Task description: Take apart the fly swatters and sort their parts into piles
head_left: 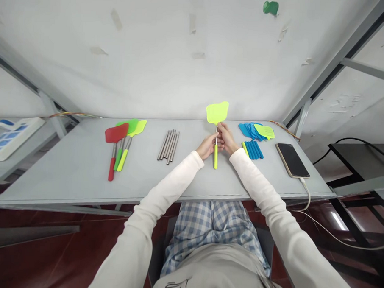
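Observation:
A yellow-green fly swatter (217, 112) is held upright in front of me, its head at the top and its handle pointing toward me. My left hand (207, 145) is closed around its metal rod, just above the handle. Higher up, my right hand (227, 138) pinches the rod near the neck of the head. The fingers of both hands meet around the rod and partly hide it. Several bare metal rods (168, 146) lie side by side left of my hands. To the right are handle grips, blue ones (253, 149) and a yellow-green one (245, 149).
Three swatters with rods lie at the left: a red one (116, 133), a green one (118, 154) and a yellow-green one (122, 160). Loose blue heads (251, 130) and a yellow-green head (265, 131) sit back right. A phone (292, 160) with a cable (307, 193) lies near the table's right edge.

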`<action>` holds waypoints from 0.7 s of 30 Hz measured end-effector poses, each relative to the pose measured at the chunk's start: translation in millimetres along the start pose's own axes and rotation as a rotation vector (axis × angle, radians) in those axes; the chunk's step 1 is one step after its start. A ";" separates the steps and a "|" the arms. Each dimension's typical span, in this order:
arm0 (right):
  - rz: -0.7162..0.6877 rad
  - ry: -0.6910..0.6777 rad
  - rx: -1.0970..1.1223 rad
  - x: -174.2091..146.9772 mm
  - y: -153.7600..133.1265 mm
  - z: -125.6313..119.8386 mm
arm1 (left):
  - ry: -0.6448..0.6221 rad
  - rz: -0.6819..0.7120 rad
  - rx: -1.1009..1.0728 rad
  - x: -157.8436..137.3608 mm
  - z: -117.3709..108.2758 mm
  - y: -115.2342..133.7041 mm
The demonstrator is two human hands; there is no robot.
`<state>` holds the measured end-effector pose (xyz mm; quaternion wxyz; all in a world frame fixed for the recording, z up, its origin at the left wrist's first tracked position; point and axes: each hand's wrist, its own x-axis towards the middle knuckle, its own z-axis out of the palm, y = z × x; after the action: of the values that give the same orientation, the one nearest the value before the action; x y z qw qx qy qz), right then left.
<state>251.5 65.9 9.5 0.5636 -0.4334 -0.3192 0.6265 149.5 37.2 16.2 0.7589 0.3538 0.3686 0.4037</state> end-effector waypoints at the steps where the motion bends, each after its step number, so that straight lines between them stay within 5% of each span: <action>1: -0.054 0.013 -0.037 0.8 2.2 -0.6 | 0.009 0.013 0.004 7.2 -1.1 2.0; 7: -0.233 0.112 -0.213 6.1 10.9 0.2 | 0.180 0.088 0.143 20.6 -7.7 1.4; 16: -0.473 0.256 -0.687 12.4 4.2 -25.6 | 0.208 0.200 0.726 -5.1 -10.7 -29.5; 21: -0.458 0.346 -0.768 15.2 6.5 -28.4 | 0.212 0.164 0.606 -22.1 -1.5 -33.3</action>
<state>274.6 77.3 -11.0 0.5312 -0.6267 -0.5165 0.2415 151.1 4.1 -6.2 0.5415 0.5482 0.5190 0.3700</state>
